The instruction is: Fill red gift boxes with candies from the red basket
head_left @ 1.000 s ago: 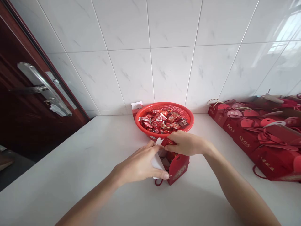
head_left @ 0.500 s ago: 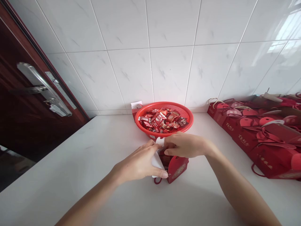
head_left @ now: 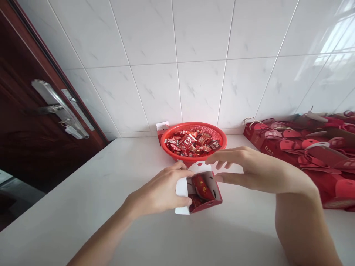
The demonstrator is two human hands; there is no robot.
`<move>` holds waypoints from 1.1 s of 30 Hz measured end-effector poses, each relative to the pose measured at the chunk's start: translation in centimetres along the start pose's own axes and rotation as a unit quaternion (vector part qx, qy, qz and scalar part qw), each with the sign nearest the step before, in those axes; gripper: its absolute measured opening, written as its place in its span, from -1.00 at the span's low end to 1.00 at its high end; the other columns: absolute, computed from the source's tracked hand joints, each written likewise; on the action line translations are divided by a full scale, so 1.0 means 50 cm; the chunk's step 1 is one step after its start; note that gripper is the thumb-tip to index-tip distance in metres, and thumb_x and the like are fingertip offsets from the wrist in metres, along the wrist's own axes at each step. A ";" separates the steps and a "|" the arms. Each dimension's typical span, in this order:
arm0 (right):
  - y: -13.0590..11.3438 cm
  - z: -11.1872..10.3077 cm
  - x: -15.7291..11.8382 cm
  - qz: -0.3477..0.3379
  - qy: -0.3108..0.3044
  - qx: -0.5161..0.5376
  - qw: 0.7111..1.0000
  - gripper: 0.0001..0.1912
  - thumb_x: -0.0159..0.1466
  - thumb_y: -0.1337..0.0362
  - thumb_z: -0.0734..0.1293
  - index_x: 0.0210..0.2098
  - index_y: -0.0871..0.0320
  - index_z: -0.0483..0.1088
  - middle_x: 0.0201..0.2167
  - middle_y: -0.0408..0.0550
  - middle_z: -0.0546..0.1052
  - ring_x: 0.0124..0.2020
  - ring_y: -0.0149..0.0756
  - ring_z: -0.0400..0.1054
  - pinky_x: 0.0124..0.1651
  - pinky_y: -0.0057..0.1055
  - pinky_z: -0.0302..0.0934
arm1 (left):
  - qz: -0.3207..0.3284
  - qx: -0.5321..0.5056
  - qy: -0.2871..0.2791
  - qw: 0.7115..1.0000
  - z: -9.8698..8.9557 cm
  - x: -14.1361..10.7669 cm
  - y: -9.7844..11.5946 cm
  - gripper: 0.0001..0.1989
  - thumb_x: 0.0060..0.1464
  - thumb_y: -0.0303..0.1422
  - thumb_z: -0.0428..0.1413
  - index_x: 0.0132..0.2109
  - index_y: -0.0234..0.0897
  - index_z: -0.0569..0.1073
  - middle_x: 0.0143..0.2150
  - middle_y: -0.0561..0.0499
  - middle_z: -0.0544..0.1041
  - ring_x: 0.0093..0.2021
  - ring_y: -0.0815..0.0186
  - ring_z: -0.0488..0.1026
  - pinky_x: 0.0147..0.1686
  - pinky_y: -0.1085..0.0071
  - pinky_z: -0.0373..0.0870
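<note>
A small red paper gift box (head_left: 205, 206) with a white inside stands on the table in front of me, its top open. In it lie red wrapped sweets (head_left: 202, 187), one with gold marks. My left hand (head_left: 163, 186) grips the box from the left, fingers at the back and thumb at the front, beside a white side flap (head_left: 182, 187). At the box's right, my right hand (head_left: 249, 168) hovers with fingers and thumb spread, holding nothing; its thumb tip is close to the right wall.
Right behind the box stands a red plastic basket (head_left: 166, 147) of wrapped sweets. Another red and white box (head_left: 162, 128) is partly hidden behind it. Many filled red gift boxes (head_left: 294, 147) crowd the right side. A tiled wall (head_left: 199, 85) closes the back; a door (head_left: 27, 111) stands left.
My right hand has pulled out of the box and moved right, its fingers opening. The box's top is spread wider, so the sweets inside show. My left hand keeps its grip.
</note>
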State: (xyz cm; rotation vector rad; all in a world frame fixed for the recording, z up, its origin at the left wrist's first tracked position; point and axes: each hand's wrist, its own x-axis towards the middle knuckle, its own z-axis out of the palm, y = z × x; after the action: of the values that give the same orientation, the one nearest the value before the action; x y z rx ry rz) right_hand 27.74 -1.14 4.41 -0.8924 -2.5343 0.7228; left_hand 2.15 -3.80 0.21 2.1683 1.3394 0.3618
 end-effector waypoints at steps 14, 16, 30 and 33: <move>0.082 0.108 0.025 0.123 0.012 0.016 0.992 -0.66 0.31 0.05 0.27 -0.48 0.13 0.24 -0.53 -0.18 0.40 -0.51 -0.42 0.20 -0.45 -0.43 0.09 | 0.057 0.022 0.080 0.995 -0.016 0.011 -0.035 -0.44 0.00 -0.47 0.10 0.18 -0.10 0.48 0.05 0.00 0.44 -0.18 0.29 0.46 -0.24 0.43 0.42; 0.081 0.118 0.030 0.113 0.021 0.008 0.993 -0.67 0.27 0.19 0.28 -0.56 0.13 0.13 -0.61 -0.23 0.29 -0.57 -0.47 0.08 -0.49 -0.44 0.00 | 0.059 0.019 0.088 0.994 -0.011 0.013 -0.038 -0.42 -0.01 -0.49 0.09 0.19 -0.10 0.47 0.04 0.01 0.45 -0.18 0.30 0.46 -0.25 0.44 0.42; 0.112 0.147 0.061 0.139 0.129 0.101 0.977 -0.70 0.29 0.14 0.28 -0.50 0.13 0.23 -0.56 -0.17 0.40 -0.54 -0.42 0.21 -0.49 -0.45 0.06 | 0.002 -0.058 0.119 0.991 0.043 0.055 -0.077 -0.37 0.05 -0.22 0.25 0.27 -0.10 0.38 0.22 -0.11 0.40 0.15 0.05 0.42 0.09 0.19 0.42; 0.115 0.152 0.060 0.119 0.084 0.104 0.984 -0.77 0.28 0.15 0.31 -0.43 0.15 0.36 -0.50 -0.14 0.48 -0.49 -0.40 0.27 -0.43 -0.44 0.14 | 0.017 -0.066 0.107 0.992 0.055 0.049 -0.066 -0.24 0.04 -0.14 0.28 0.36 0.00 0.25 0.28 -0.12 0.31 0.22 0.01 0.35 0.12 0.14 0.41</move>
State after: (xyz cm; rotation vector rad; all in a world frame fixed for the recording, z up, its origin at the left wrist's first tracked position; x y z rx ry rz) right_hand 24.60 2.06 -4.53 -1.1420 -2.1817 0.9217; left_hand 2.24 -1.40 -4.07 2.0895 1.3515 0.6949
